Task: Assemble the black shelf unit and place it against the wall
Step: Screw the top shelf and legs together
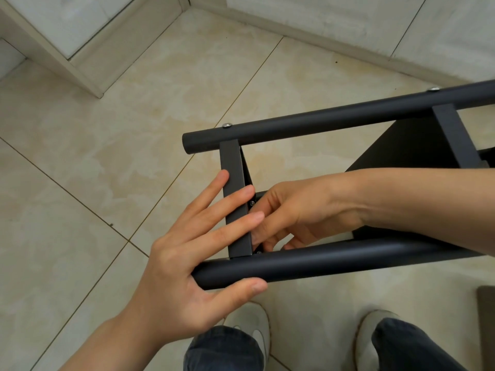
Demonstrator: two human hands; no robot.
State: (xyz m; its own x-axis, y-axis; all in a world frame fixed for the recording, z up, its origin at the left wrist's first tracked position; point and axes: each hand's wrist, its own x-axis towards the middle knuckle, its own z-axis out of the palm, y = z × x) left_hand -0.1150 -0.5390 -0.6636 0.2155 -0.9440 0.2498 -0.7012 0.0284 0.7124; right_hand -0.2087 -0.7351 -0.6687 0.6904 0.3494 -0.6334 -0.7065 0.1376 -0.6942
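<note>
The black shelf unit (334,121) is tipped on its side over the tiled floor (107,170), right in front of the person's shoes (254,325) and not yet against the wall (348,46) in the far corner.

Looks like they're fiddling with the fixing at the flat crossbar (234,188). The left hand (187,266) is open, with straight fingers laid across the crossbar and the thumb along the near side of the lower tube (321,259). The right hand (292,212) is tucked inside the frame with its fingers curled by a small screw (252,202). Can't tell whether it's actually pinching anything.

Best bet is for the left hand to brace firmly so the bar sits square on the tube, and for the screw to be started straight by feel before it's tightened.

The unit is matte black: two round tubes, flat rungs between them, a dark shelf panel (417,145) further back, and silver screw heads (227,125) on the upper tube.
</note>
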